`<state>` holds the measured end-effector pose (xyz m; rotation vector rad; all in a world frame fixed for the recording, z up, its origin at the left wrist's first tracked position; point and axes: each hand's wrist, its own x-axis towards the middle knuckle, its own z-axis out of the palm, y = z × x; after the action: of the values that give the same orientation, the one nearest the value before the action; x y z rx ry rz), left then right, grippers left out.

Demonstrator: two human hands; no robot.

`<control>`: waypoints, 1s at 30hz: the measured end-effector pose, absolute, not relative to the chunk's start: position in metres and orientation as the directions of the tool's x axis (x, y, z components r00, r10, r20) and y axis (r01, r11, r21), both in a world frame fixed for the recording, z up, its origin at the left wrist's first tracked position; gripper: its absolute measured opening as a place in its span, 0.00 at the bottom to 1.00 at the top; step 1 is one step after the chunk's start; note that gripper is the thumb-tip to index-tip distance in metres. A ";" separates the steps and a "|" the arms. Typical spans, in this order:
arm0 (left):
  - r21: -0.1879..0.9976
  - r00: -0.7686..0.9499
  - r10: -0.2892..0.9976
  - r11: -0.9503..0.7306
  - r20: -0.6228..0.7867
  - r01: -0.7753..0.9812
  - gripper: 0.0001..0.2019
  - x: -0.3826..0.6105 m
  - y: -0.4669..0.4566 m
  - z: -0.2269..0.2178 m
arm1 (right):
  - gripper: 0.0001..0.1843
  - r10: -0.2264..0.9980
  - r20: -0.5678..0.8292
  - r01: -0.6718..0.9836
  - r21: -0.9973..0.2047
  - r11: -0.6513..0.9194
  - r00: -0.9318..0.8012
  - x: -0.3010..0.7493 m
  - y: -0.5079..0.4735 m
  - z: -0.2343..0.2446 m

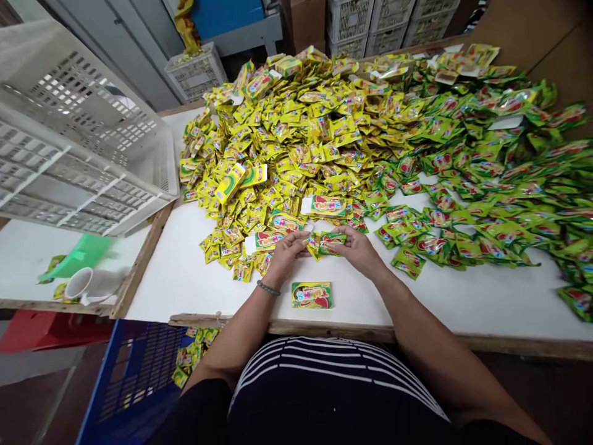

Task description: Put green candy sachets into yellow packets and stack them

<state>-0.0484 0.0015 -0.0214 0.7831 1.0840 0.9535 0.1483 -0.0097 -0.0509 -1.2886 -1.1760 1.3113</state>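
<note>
My left hand (288, 249) and my right hand (353, 249) meet over the white table (194, 278), fingers pinched together on small sachets (324, 242), one yellow and one green. A large heap of yellow sachets (287, 130) lies just beyond my hands. A heap of green sachets (486, 167) spreads to the right. One flat printed card pack (312, 295) lies alone on the table between my forearms, near the front edge.
White plastic crates (69, 136) sit tilted at the left. Below them lie a white cup (86, 284) and a green sheet (81, 254). A blue crate (134, 377) holding some sachets stands at floor level to my left. More white crates (384, 21) stand beyond the table.
</note>
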 end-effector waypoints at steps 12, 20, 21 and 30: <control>0.813 0.215 0.892 0.451 -0.398 -0.369 0.17 -0.035 -0.005 -0.028 | 0.25 0.983 -0.184 0.006 -0.983 -0.184 0.018 0.135 -0.011 -0.048; 0.894 0.072 0.954 0.298 -0.291 -0.335 0.19 -0.029 -0.005 -0.031 | 0.28 0.985 -0.139 0.162 -0.975 -0.155 0.106 0.124 -0.014 -0.045; 0.899 0.082 0.957 0.290 -0.278 -0.329 0.19 -0.030 -0.006 -0.031 | 0.28 0.985 -0.163 0.122 -0.978 -0.170 0.063 0.124 -0.015 -0.043; 0.666 0.269 0.938 -0.344 0.217 0.662 0.27 -0.072 0.008 0.004 | 0.14 0.975 -0.223 0.320 -0.923 -0.215 0.010 0.139 -0.015 -0.048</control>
<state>-0.0716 0.0081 0.0042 2.0984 1.4425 0.8270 0.1393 -0.0148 -0.0482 -1.6091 -1.3533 1.2242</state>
